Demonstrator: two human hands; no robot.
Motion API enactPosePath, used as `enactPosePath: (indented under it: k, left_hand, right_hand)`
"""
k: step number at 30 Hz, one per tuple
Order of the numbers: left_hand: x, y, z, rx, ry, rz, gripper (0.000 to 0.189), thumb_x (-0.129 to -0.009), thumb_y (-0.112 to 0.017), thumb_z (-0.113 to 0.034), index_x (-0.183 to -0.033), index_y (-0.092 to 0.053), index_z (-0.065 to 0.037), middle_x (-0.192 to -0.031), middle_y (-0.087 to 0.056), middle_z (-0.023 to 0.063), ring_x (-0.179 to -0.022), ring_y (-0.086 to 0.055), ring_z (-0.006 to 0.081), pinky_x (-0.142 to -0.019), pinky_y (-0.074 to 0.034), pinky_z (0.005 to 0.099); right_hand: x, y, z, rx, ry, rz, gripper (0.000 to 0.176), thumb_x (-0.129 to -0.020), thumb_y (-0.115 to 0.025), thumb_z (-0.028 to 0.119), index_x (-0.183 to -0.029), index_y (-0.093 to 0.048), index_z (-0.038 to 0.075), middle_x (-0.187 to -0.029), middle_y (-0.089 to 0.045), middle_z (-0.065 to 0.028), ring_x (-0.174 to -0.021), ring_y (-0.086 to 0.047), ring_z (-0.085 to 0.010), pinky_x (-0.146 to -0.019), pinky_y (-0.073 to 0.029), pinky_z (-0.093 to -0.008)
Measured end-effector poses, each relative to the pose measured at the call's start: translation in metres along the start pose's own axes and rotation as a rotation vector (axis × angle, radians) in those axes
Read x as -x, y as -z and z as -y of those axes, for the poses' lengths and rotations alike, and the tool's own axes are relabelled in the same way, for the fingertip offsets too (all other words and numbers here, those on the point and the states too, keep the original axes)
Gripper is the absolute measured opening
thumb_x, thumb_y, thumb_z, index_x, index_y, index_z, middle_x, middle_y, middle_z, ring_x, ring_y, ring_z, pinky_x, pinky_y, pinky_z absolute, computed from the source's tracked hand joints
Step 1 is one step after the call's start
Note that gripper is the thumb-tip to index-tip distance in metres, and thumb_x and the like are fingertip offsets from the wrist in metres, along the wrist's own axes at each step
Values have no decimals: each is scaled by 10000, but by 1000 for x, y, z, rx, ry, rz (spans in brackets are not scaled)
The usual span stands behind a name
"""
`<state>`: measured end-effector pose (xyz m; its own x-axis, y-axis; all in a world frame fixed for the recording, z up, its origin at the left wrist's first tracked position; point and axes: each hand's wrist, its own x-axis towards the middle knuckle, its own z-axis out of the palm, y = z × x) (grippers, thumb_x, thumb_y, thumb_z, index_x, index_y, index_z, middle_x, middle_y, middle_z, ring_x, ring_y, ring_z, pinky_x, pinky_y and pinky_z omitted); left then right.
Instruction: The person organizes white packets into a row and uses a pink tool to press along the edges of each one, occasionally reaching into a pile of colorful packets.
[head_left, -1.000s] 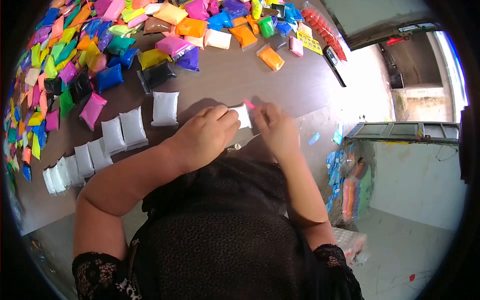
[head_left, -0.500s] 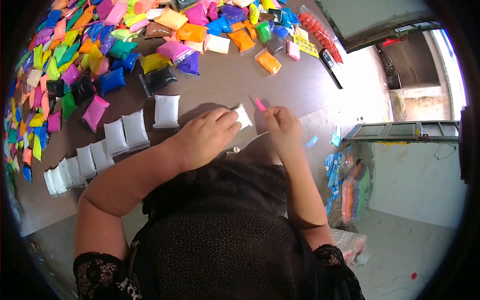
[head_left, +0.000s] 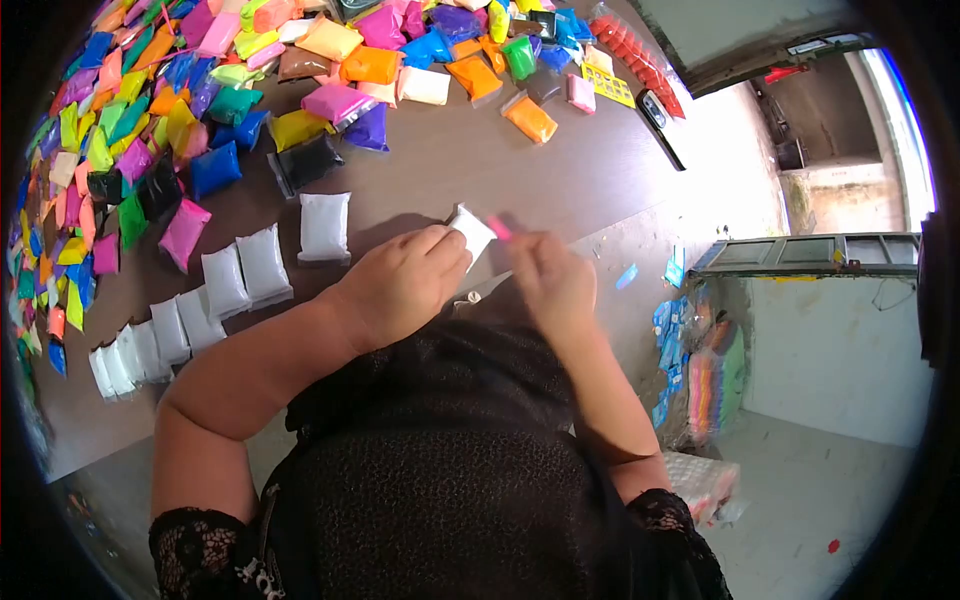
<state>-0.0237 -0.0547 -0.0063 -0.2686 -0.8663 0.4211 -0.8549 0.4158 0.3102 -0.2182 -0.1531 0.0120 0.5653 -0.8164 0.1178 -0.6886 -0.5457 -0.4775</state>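
My left hand (head_left: 405,280) is closed on a small white packet (head_left: 474,234), its fingers over the packet's left side. My right hand (head_left: 556,284), slightly smeared by motion, pinches a slim pink tool (head_left: 499,228) that points toward the packet's upper right edge. The tool's tip is too blurred to make out. Left of my left hand, a single white packet (head_left: 325,228) lies on the brown table (head_left: 420,180). Farther left, more white packets (head_left: 245,267) form a slanting row, the far ones overlapping.
A large heap of coloured packets (head_left: 215,115) covers the table's back and left. Red pieces in clear wrap (head_left: 640,60), a yellow card (head_left: 608,86) and a dark long object (head_left: 660,125) lie back right. Blue wrappers (head_left: 668,345) sit beyond the right edge.
My right hand has moved slightly left and down, bringing the pink tool against the white packet's side. The packet in my left hand is tilted more and shows more of its face.
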Motion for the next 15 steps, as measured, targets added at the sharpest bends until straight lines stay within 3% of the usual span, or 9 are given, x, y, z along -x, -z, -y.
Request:
enactPosePath:
  k: [3,4,7,9,11,13,15]
  left_hand:
    - [1,-3,0,-9,2,-7,251,-837,-593,-96,-1058,-638,16,-1048,-595,110,-1044,-590,264,-896,-516,356]
    - [1,-4,1,-5,8,-22,252,-837,-593,-95,-1057,-637,17,-1049,-594,112,-1046,-590,265,-898,-516,356]
    - [1,0,0,-21,-20,-47,250,-833,-589,-90,-1053,-637,21,-1046,-594,113,-1052,-589,267,-896,-517,357]
    - [0,0,1,-17,-15,-20,254,-832,-585,-87,-1057,-633,20,-1056,-592,115,-1056,-587,269,-896,-516,358]
    - [1,0,0,-9,-8,9,258,-831,-580,-85,-1061,-630,19,-1066,-590,118,-1060,-585,272,-897,-515,359]
    - [-1,1,2,50,31,57,263,-834,-567,-80,-1078,-623,2,-1064,-582,110,-1064,-578,275,-906,-508,363]
    - [0,3,5,74,30,49,269,-826,-579,-75,-1086,-616,-18,-1065,-575,102,-1062,-574,276,-905,-504,368]
  right_hand:
    - [7,-14,14,-119,100,-10,186,-934,-607,291,-926,-632,106,-792,-687,-118,-713,-669,-325,-632,-514,-414]
    - [2,-5,17,-23,-30,54,183,-927,-619,273,-931,-626,90,-784,-681,-124,-710,-665,-328,-621,-510,-417]
    - [-11,-5,3,75,-148,-8,173,-920,-632,256,-915,-615,83,-782,-673,-136,-709,-663,-328,-618,-510,-419]
    - [-9,-2,12,36,-61,-62,177,-920,-631,259,-895,-610,85,-773,-670,-139,-709,-662,-333,-622,-510,-423]
    - [2,3,30,87,144,76,174,-924,-620,261,-910,-609,89,-772,-673,-137,-707,-661,-338,-627,-509,-430]
    - [-6,-3,20,97,87,101,163,-930,-609,250,-942,-608,87,-787,-677,-132,-712,-662,-340,-628,-510,-434]
    - [-19,-5,8,114,-142,45,147,-934,-598,239,-957,-606,94,-795,-677,-131,-725,-665,-344,-639,-512,-431]
